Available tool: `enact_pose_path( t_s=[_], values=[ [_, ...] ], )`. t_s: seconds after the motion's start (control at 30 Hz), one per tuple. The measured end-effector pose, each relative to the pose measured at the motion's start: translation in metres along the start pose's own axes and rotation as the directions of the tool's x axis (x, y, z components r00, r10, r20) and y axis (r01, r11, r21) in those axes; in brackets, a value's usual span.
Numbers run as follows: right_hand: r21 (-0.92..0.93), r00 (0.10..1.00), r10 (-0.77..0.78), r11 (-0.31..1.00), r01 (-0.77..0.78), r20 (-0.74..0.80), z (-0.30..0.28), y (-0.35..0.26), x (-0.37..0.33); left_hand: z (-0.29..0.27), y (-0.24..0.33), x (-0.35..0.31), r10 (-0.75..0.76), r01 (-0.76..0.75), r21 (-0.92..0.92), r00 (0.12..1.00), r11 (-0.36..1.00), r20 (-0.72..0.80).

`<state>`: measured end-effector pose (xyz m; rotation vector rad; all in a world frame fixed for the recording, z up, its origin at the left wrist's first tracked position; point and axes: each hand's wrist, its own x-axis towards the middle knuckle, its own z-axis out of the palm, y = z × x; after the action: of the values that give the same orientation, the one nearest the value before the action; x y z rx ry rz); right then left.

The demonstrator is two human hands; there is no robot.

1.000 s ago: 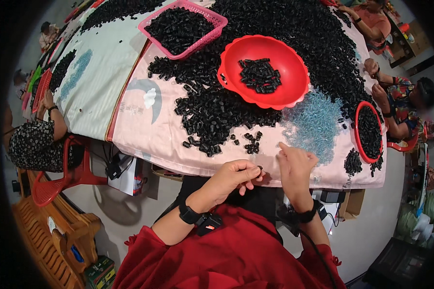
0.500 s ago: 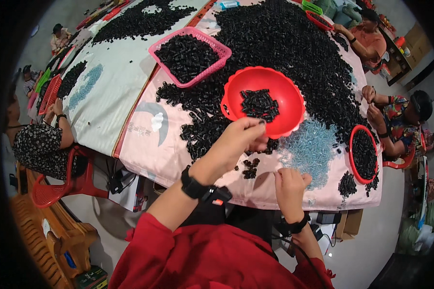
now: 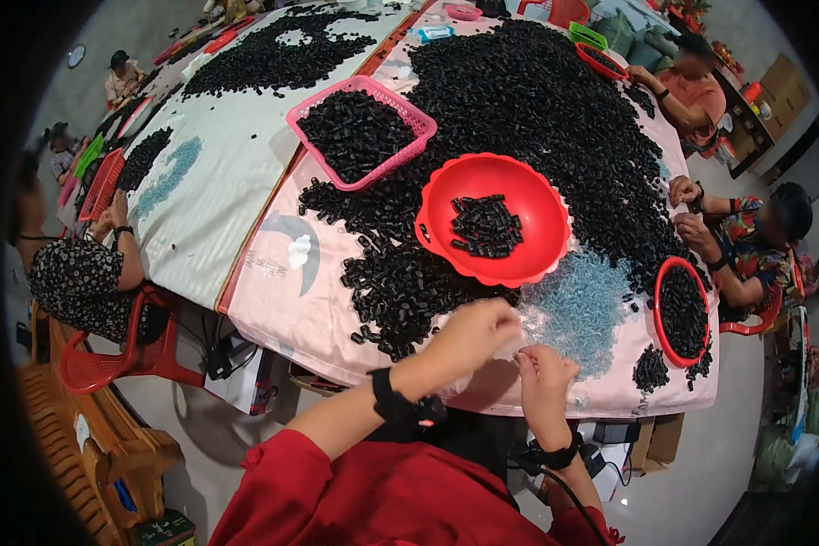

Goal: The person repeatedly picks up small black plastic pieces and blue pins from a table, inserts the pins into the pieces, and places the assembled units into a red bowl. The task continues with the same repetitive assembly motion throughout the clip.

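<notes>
My left hand (image 3: 479,335) is closed in a pinch just in front of the red scalloped bowl (image 3: 544,205). Close beside it, my right hand (image 3: 546,375) is also pinched, thumb against fingers, near the table's front edge. Whatever sits between the fingertips of either hand is too small to name. Inside the bowl lies a small heap of short black cylindrical pieces (image 3: 487,226). Next to the bowl and my hands spreads a pile of small clear-blue pieces (image 3: 581,305). Loose black pieces (image 3: 396,305) lie left of my left hand.
A pink basket (image 3: 420,136) full of black pieces stands behind the bowl's left. The big black heap (image 3: 537,91) covers the table's far part. A red oval tray (image 3: 661,318) sits at right. Co-workers sit at both sides; a red chair (image 3: 136,337) stands left.
My left hand has come back from over the bowl's near rim, down toward my right hand. The bowl now holds its heap in full view. My right hand stays pinched near the table edge.
</notes>
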<state>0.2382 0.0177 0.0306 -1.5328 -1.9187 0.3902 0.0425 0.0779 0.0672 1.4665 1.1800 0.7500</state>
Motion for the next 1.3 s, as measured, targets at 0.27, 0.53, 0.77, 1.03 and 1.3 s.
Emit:
enact_pose_path(
  t_s=[0.27, 0.53, 0.77, 1.03, 1.3],
  values=[
    [0.196, 0.971, 0.180, 0.958, -0.210, 0.157, 0.006, 0.018, -0.007, 0.043, -0.028, -0.027, 0.175, -0.153, 0.238, 0.982, 0.959, -0.076],
    [0.393, 0.921, 0.305, 0.837, -0.380, 0.241, 0.005, 0.023, -0.010, 0.045, -0.035, -0.027, -0.045, 0.052, -0.128, 0.997, 0.990, 0.061],
    [0.466, 0.888, 0.359, 0.758, -0.458, 0.289, -0.001, 0.022, -0.016, 0.049, -0.029, -0.028, -0.174, 0.187, -0.267, 0.982, 0.945, 0.072],
    [0.297, 0.948, 0.313, 0.900, -0.318, 0.063, -0.002, 0.027, -0.017, 0.076, -0.046, -0.021, 0.212, -0.067, 0.419, 0.927, 0.905, -0.309],
    [0.216, 0.956, 0.290, 0.937, -0.273, -0.049, -0.009, 0.031, -0.019, 0.078, -0.046, -0.024, 0.332, -0.170, 0.601, 0.928, 0.781, -0.169]
  ],
)
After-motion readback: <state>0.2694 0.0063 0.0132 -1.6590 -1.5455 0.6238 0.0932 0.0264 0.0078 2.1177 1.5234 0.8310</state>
